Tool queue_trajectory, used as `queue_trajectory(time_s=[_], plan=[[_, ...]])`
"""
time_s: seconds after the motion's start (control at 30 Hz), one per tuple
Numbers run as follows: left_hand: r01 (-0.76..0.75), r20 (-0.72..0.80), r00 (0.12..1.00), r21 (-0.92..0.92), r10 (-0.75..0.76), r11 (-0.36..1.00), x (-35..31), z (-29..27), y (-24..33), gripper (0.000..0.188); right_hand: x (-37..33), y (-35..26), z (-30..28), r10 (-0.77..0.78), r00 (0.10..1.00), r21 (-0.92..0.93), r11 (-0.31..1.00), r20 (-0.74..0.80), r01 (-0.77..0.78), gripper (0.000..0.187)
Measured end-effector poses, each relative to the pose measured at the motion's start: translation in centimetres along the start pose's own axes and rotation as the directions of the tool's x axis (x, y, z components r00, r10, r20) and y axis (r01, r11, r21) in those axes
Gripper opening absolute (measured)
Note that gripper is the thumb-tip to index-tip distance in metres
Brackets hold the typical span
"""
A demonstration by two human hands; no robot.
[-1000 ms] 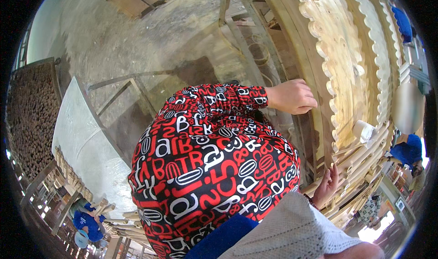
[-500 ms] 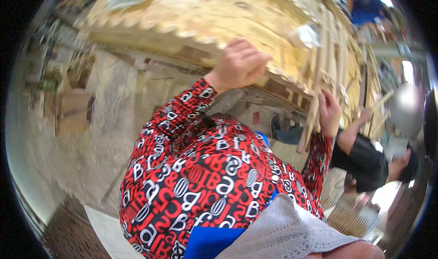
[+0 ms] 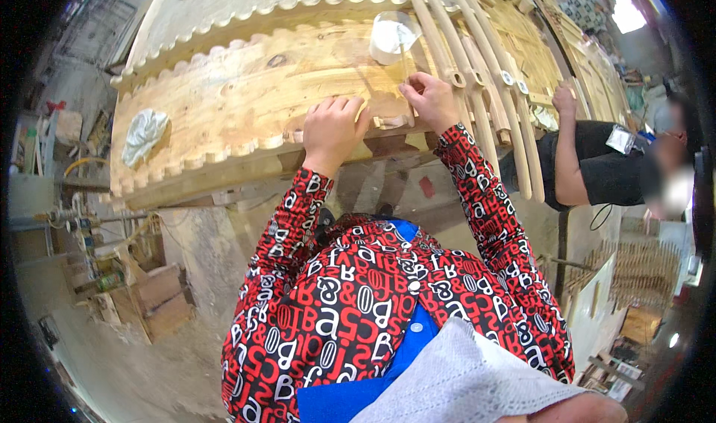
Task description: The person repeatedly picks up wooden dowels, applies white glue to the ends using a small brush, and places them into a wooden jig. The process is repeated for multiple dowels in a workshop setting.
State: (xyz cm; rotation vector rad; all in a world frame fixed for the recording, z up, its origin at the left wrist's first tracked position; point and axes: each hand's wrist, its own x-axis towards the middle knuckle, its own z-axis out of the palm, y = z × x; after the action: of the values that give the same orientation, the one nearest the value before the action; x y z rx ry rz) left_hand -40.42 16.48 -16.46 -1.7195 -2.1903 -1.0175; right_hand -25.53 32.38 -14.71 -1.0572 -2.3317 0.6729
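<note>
My right hand (image 3: 434, 102) is closed in a pinch on a thin wooden stick (image 3: 403, 59), which stands beside a clear cup (image 3: 391, 41) with white material in it. My left hand (image 3: 333, 134) lies over the near edge of a wooden board (image 3: 246, 87) with scalloped sides, fingers bent forward onto it; nothing shows in its grip. A small pale wood piece (image 3: 389, 122) is at the edge between my hands. Just right of my right hand, several long rounded wooden bars (image 3: 485, 125) with holes lie across the bench and jut over its near edge.
A crumpled whitish cloth or bag (image 3: 144, 136) lies on the board's left end. Another person (image 3: 574, 158) in black works at the right, one forearm on the bench. Wooden crates (image 3: 160, 304) stand on the floor at left; slatted wood (image 3: 641, 274) is stacked at right.
My right hand has left the end of a long wooden bar and now pinches the thin stick near the cup. My left hand has loosened from a fist onto the board. The view has turned.
</note>
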Motion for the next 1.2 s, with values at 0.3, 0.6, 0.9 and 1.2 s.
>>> queue_trajectory(time_s=[0.3,0.6,0.9,1.2], plan=[[-0.076,-0.081,0.993,0.054,0.08,0.996,-1.5,-1.5,-0.9,0.012,4.1,-3.4,-8.1,-0.211,0.975,-0.334,0.916,0.069,0.221,0.023],[-0.115,-0.026,0.993,-0.156,0.112,0.981,-1.5,-0.9,1.9,0.014,10.2,-8.6,-7.6,-0.349,0.869,-0.836,0.302,0.35,0.458,0.016],[-0.197,-0.198,0.956,0.121,0.218,0.973,-1.1,0.8,2.1,0.013,11.6,-2.3,-9.9,0.003,0.955,-0.41,0.904,0.297,0.124,0.031],[-0.284,-0.251,0.92,0.099,0.3,0.954,0.0,0.0,3.1,0.013,10.5,1.9,-11.1,-0.07,0.975,0.007,0.998,0.209,0.07,0.023]])
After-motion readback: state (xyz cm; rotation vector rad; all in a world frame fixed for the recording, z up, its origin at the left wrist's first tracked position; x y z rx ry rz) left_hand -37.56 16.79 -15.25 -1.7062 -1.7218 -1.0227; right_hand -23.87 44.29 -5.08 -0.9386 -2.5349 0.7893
